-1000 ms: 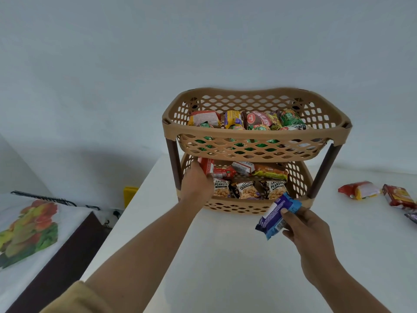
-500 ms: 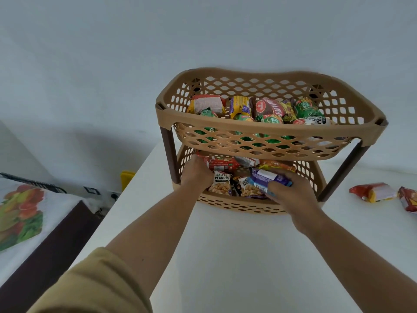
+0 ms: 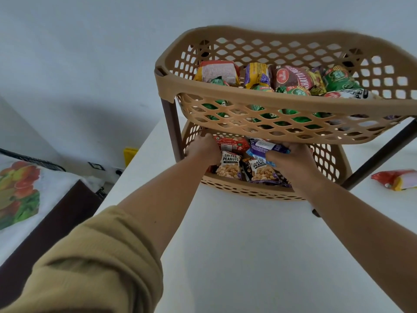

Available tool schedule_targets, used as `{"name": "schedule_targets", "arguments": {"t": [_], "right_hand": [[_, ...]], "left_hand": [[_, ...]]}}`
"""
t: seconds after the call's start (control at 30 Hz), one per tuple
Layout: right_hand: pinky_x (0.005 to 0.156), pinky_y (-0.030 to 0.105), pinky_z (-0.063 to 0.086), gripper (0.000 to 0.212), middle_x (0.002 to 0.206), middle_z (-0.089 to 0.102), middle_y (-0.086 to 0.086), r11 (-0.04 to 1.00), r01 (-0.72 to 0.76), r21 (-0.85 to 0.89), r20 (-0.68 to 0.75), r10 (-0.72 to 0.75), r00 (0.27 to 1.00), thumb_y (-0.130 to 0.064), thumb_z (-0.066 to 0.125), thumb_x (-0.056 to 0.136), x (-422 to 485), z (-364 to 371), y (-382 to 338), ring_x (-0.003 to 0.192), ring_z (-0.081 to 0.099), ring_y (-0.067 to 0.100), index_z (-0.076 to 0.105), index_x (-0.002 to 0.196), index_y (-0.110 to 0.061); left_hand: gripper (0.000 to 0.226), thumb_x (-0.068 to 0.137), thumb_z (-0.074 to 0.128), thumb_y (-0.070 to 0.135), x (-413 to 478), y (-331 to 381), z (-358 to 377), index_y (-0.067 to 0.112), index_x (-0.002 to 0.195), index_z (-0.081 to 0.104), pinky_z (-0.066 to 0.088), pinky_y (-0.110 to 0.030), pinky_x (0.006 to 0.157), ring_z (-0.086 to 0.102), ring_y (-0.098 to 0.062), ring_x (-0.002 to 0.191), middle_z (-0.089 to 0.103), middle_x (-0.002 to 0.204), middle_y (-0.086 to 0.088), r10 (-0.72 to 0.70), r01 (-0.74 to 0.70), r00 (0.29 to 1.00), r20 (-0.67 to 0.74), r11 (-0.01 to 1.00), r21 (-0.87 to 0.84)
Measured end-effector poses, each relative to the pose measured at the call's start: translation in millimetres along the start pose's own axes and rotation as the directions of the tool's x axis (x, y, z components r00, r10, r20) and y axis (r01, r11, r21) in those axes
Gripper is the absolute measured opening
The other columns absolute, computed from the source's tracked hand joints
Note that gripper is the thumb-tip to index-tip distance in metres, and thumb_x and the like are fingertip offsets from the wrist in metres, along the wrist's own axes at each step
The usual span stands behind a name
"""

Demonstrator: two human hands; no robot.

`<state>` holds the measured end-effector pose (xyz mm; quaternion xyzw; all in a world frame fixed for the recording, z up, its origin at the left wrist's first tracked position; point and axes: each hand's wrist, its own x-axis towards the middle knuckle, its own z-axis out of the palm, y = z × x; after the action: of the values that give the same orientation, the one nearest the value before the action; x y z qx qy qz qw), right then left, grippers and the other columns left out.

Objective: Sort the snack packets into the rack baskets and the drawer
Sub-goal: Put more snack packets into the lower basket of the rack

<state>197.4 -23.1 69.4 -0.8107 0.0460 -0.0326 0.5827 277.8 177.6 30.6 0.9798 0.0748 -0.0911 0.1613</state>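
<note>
Inside lower basket, blue packet within right hand grip

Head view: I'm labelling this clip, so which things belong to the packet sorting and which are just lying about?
In the job: blue packet in the right hand; left hand at the lower basket; upper basket; peanut packets; red-and-yellow packet on the table.
Lying about: yellow object; fruit-print cloth.

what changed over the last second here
The right hand carried the blue packet from over the table into the lower basket, above the salted peanuts packets, and still grips it. The left hand stayed by the red packet at the basket's left end. Packets in the upper basket did not move.
</note>
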Motion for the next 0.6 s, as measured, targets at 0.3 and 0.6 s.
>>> {"name": "schedule_targets", "arguments": {"t": [0.3,0.6], "right_hand": [[0.061,0.016,0.051,0.044,0.115,0.059,-0.009,0.996,-0.071,-0.051,0.018,0.072,0.997,-0.017,0.071,0.083,10.0,-2.0,12.1,0.110,0.055,0.015,0.058,0.123,-0.031],[0.072,0.031,0.059,0.046,0.125,0.060,0.000,0.996,-0.087,-0.017,0.010,0.088,0.996,-0.012,0.067,0.085,18.6,4.7,9.9,0.112,0.056,0.020,0.055,0.127,-0.026]], "left_hand": [[0.076,0.081,0.054,0.007,23.5,19.9,17.6,0.033,0.148,0.027,0.051,-0.049,0.088,0.046,-0.045,0.120,0.024,0.148,-0.026,0.095,-0.123,0.983,0.155,0.976,0.181],[0.066,0.088,0.051,0.010,17.7,23.5,22.3,0.023,0.149,0.028,0.052,-0.049,0.090,0.053,-0.034,0.116,0.049,0.138,-0.014,0.235,-0.283,0.945,0.229,0.937,0.206]]}}
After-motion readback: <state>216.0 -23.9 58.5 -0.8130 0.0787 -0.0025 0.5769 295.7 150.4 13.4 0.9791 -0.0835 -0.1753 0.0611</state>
